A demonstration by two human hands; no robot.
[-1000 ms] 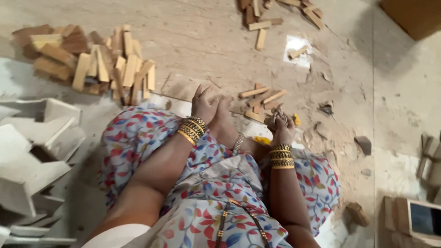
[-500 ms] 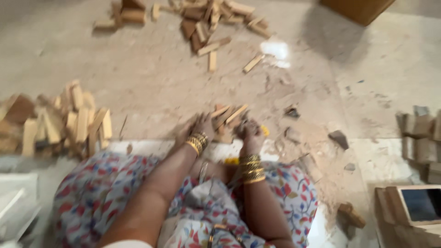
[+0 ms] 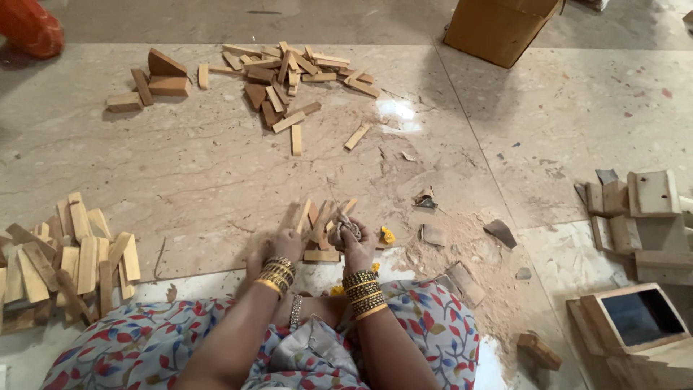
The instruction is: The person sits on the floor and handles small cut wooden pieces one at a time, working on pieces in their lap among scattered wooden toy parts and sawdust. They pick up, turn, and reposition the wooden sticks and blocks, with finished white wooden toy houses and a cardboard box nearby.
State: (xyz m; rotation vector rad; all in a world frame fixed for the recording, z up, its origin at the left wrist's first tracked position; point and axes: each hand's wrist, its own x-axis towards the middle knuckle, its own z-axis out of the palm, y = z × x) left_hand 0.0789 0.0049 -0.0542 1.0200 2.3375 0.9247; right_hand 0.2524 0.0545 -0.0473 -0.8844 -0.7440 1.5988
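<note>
We are holding a small crumpled grey wad [image 3: 349, 230], which looks like worn sanding paper though we cannot tell for sure, pinched in the closed fingers of our right hand [image 3: 355, 244] just above a small cluster of short wooden strips [image 3: 322, 225] lying on the stone floor [image 3: 216, 166] right in front of our knees. Our left hand [image 3: 283, 245] is resting beside that cluster with the fingers bent down toward the floor; we cannot tell whether it is gripping a strip or only touching the floor. In our judgement the strips are lying loose and crossing one another, so pressing on 1 could be making it skid or tipping its neighbours, and rough edges could be catching our fingertips. The sawdust patch [image 3: 462, 253] spreading to the right could be letting pieces slide, and the small yellow scrap [image 3: 388, 235] sitting just beside the right hand could be getting swept along. Further out, a pile of sticks [image 3: 65, 256] is lying to our left, another heap of wood pieces [image 3: 281, 76] is lying well ahead, and unfinished wooden boxes [image 3: 639, 209] are crowding the right side, with a cardboard box [image 3: 498, 29] standing far ahead. Our patterned lap [image 3: 159, 347] is hemming in the near side, leaving little room for pulling pieces closer.
</note>
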